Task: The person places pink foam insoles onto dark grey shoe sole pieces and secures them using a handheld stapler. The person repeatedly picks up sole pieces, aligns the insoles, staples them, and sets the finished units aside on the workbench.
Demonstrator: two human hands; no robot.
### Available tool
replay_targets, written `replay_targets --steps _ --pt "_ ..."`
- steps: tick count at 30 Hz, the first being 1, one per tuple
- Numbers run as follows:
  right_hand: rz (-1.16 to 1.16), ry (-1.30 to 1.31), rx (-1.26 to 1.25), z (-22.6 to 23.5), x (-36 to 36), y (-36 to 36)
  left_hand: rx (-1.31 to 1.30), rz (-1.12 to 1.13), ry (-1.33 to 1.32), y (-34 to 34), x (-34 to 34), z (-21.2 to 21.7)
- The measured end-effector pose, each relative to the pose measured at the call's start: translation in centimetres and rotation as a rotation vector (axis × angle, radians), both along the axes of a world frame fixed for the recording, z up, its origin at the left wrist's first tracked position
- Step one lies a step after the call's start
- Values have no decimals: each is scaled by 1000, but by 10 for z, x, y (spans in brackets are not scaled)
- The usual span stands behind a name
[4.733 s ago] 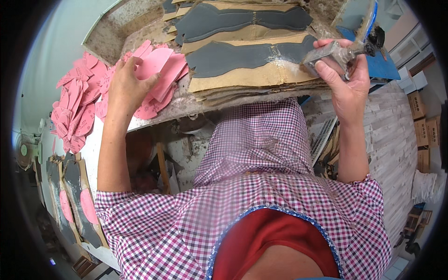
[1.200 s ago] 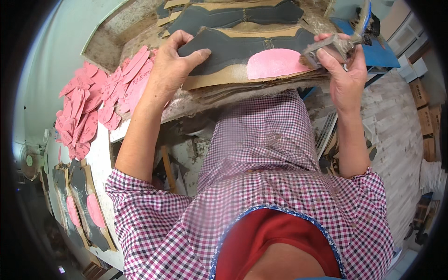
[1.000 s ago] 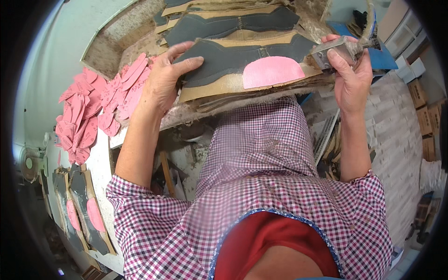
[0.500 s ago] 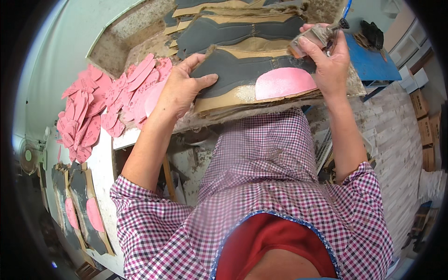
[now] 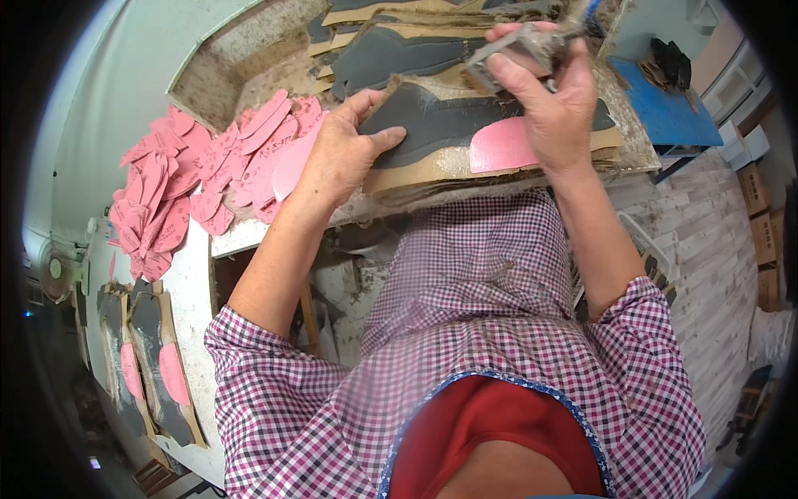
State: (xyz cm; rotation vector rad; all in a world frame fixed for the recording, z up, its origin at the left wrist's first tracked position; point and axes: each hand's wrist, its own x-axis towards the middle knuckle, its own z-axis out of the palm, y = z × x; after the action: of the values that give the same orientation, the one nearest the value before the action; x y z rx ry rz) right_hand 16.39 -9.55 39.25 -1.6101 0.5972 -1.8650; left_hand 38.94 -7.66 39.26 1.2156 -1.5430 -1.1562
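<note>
My left hand (image 5: 342,158) pinches the left end of a dark grey and tan sheet piece (image 5: 432,125), its thumb on top. That piece lies on a stack at the table's near edge. A pink half-oval patch (image 5: 500,146) sits on its front side, partly covered by my right wrist. My right hand (image 5: 550,108) is closed around a grimy metal spray gun (image 5: 519,56) above the stack; a blue hose rises from it. The gun's far end is blurred. Whitish residue shows on the tan strip left of the patch.
Loose pink patches (image 5: 154,195) are heaped on the left. More grey-tan pieces (image 5: 399,58) lie behind the stack, inside a grimy box-like wall (image 5: 224,62). Two patched pieces (image 5: 173,374) rest on the white table (image 5: 193,287) at lower left. A blue table (image 5: 665,108) stands at right.
My right hand has moved left with the spray gun, now over the middle of the piece and hiding part of the pink patch. My left hand keeps its hold on the piece.
</note>
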Motion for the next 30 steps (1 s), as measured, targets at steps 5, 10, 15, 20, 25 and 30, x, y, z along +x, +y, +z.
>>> replay_targets --steps 5,10,15,20,25,30 --pt "-193 52 39 3 -49 11 12 -20 29 1 1 -1" --pt "-381 122 0 -6 -94 5 23 -28 -25 7 0 2" --pt "-277 105 79 -6 -60 21 7 -117 20 5 9 -1" --pt "28 -62 63 -10 -3 28 35 -116 -12 6 8 5" --pt "-180 128 19 -8 -34 35 50 -133 0 6 7 6" --pt "-199 -4 -8 -11 -75 37 37 -55 44 4 4 0"
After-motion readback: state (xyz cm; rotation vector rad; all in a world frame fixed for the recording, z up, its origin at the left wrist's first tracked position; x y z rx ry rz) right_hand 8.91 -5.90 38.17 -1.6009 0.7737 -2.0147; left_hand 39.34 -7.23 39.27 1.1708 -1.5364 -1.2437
